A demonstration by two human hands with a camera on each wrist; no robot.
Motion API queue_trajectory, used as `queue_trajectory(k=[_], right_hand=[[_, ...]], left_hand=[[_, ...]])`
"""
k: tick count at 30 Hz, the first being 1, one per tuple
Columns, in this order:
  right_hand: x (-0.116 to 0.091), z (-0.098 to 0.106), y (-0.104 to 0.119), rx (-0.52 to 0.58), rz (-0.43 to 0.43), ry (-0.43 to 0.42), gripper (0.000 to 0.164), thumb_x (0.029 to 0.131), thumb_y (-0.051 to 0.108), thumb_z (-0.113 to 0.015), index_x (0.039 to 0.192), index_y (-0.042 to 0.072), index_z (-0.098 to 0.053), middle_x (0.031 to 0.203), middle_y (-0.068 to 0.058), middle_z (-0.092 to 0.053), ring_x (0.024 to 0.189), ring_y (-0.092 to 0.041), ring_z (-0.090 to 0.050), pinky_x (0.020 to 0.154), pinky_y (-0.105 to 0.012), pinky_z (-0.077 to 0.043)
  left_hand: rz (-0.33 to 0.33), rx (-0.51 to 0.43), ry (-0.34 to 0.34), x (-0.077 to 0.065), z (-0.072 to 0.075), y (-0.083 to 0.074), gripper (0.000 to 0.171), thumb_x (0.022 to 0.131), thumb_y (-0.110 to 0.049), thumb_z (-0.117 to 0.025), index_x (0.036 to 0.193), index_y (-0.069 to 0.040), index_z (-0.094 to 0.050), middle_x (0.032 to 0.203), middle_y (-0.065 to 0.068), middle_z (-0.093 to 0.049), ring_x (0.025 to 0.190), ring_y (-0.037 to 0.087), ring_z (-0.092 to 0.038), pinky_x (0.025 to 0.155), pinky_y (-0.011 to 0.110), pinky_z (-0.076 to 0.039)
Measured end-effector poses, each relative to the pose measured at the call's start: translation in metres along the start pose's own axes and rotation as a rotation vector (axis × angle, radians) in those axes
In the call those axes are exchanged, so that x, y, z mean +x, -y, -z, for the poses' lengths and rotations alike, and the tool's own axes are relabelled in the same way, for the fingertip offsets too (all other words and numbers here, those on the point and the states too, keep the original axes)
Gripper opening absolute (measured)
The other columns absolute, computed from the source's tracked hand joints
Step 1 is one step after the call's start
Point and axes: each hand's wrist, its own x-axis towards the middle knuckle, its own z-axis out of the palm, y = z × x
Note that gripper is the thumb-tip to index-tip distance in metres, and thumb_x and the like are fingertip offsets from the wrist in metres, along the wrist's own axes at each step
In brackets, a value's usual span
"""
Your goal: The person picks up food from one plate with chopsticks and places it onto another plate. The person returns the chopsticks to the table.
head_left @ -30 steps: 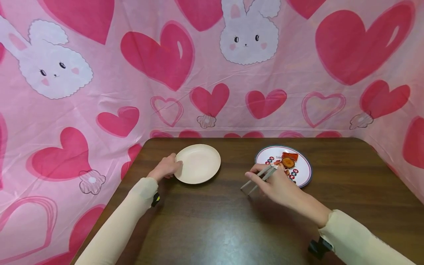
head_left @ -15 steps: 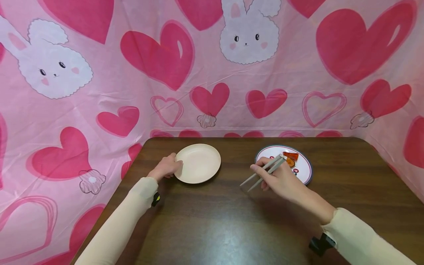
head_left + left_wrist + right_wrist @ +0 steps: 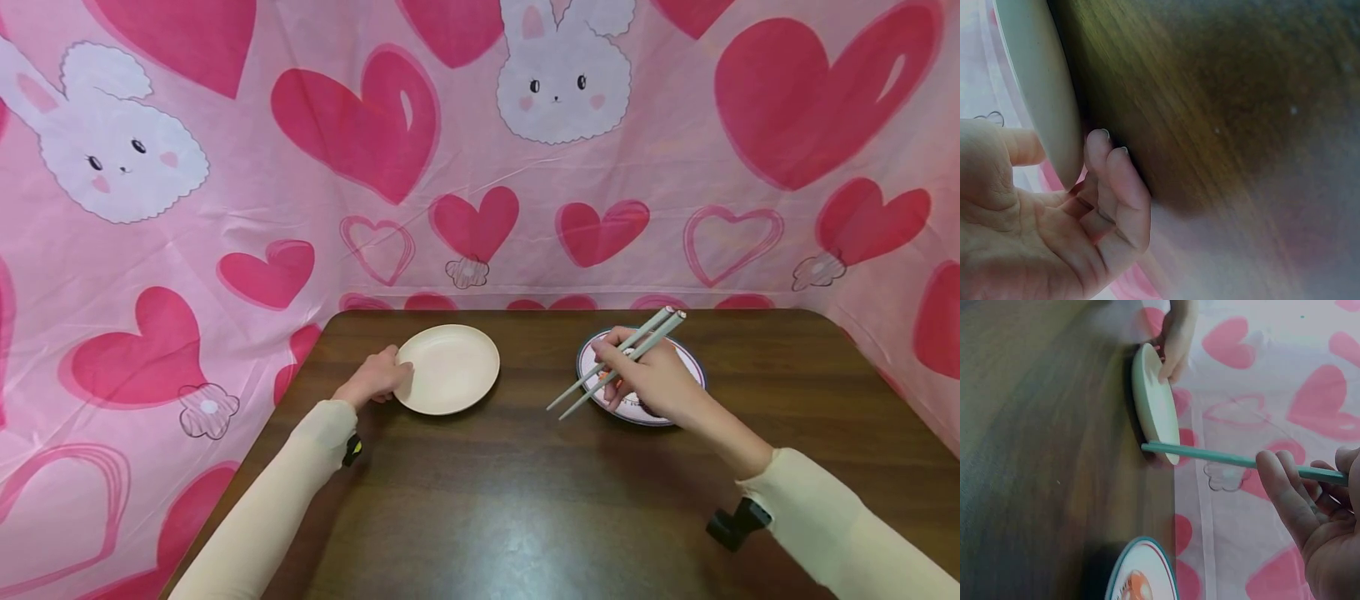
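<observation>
My left hand [image 3: 375, 377] grips the left rim of a cream plate [image 3: 453, 371], thumb over the edge and curled fingers beneath it, as the left wrist view also shows. In my right hand [image 3: 648, 375] is a pair of pale green chopsticks [image 3: 617, 363], held above a patterned plate [image 3: 697, 367] with a blue rim. The chopstick tips point left and down, slightly apart, with nothing between them. Food on the patterned plate is mostly hidden behind the right hand; an orange piece [image 3: 1137, 584] shows in the right wrist view.
Both plates stand near the back of a dark wooden table [image 3: 480, 492], with a strip of table between them. A pink cloth [image 3: 375, 125] printed with hearts and rabbits hangs behind and at the sides.
My right hand has risen and moved a little away from me and to the right over the patterned plate, chopsticks still held. The left hand and cream plate have stayed in place.
</observation>
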Motion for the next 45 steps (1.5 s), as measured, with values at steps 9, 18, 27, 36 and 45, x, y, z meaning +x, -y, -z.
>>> queue_trajectory(k=[9,18,27,36,45], right_hand=[[0.009,0.020,-0.003,0.138,-0.023,-0.001,0.031,0.109,0.021,-0.061,0.102,-0.009,-0.056,0.080,-0.027,-0.067,0.057,-0.041,-0.069,0.053,-0.051,-0.060],[0.012,0.028,-0.006,0.261,-0.082,0.005,0.030,0.110,0.021,-0.058,0.100,-0.008,-0.060,0.078,-0.023,-0.068,0.056,-0.032,-0.069,0.053,-0.048,-0.061],[0.014,0.033,-0.007,0.418,-0.139,0.028,0.028,0.109,0.018,-0.058,0.103,-0.009,-0.058,0.083,-0.023,-0.070,0.062,-0.029,-0.072,0.060,-0.049,-0.062],[0.013,0.037,-0.009,0.413,-0.135,0.030,0.022,0.108,0.016,-0.061,0.107,-0.006,-0.058,0.085,-0.014,-0.067,0.062,-0.027,-0.072,0.061,-0.051,-0.062],[0.012,0.039,-0.009,0.355,-0.099,-0.037,0.025,0.109,0.020,-0.059,0.101,-0.004,-0.060,0.080,-0.021,-0.068,0.060,-0.033,-0.072,0.058,-0.048,-0.062]], left_hand=[[-0.007,-0.010,-0.001,-0.002,0.001,-0.003,0.048,0.107,-0.031,-0.052,0.138,0.005,-0.047,0.106,0.023,-0.060,0.074,0.031,-0.063,0.061,0.040,-0.058],[-0.014,-0.048,-0.021,0.000,0.002,-0.001,0.042,0.105,-0.023,-0.051,0.134,0.007,-0.050,0.103,0.024,-0.063,0.068,0.030,-0.064,0.058,0.039,-0.060],[-0.009,-0.094,0.018,0.000,0.009,-0.003,0.043,0.100,-0.014,-0.048,0.136,0.007,-0.049,0.085,0.020,-0.066,0.059,0.024,-0.066,0.054,0.037,-0.061],[-0.002,-0.122,0.043,0.001,0.011,-0.002,0.044,0.094,-0.001,-0.049,0.137,0.008,-0.049,0.085,0.021,-0.065,0.059,0.021,-0.067,0.053,0.035,-0.061],[-0.003,-0.141,0.064,0.001,0.007,-0.002,0.046,0.094,0.000,-0.050,0.140,0.007,-0.048,0.085,0.020,-0.066,0.059,0.022,-0.068,0.054,0.036,-0.061]])
